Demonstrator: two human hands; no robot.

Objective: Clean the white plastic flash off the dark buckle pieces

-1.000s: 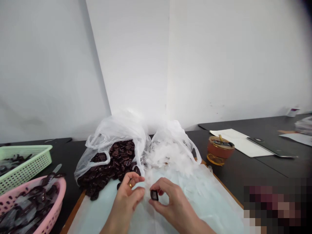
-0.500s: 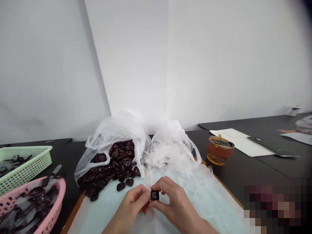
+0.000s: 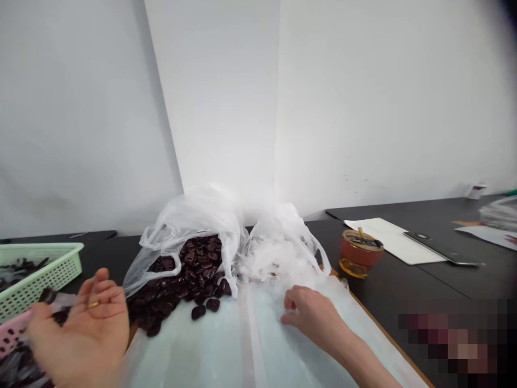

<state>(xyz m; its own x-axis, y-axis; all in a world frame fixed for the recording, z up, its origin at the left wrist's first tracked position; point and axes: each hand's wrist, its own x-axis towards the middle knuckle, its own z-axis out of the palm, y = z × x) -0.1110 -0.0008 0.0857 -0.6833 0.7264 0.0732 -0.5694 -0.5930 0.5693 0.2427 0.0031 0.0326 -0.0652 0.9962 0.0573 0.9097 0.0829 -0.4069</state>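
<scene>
My left hand [image 3: 91, 328] is palm up over the pink basket [image 3: 10, 337], fingers spread, with a gold ring on one finger. Dark pieces with clear wrappers lie in that basket beside the thumb. Over the pale sheet [image 3: 210, 350], my right hand [image 3: 311, 312] has its fingers curved and a gap between thumb and forefinger, with nothing visible in it. Just beyond it sits a white plastic bag [image 3: 283, 242] full of small pale wrappers [image 3: 262, 258]. Glossy dark brown pieces [image 3: 202, 269] spill from another plastic bag [image 3: 173, 215] onto the sheet.
A green basket [image 3: 60, 269] with dark pieces stands at the left. Right of the sheet are an amber glass cup [image 3: 359, 253], white paper [image 3: 383, 234] and a phone [image 3: 436, 248] on the black table [image 3: 388, 291]. A white wall rises behind.
My hands have parted from the middle, where they held a dark piece. My left hand has swung left over the pink basket and opened; my right has moved right toward the wrapper bag.
</scene>
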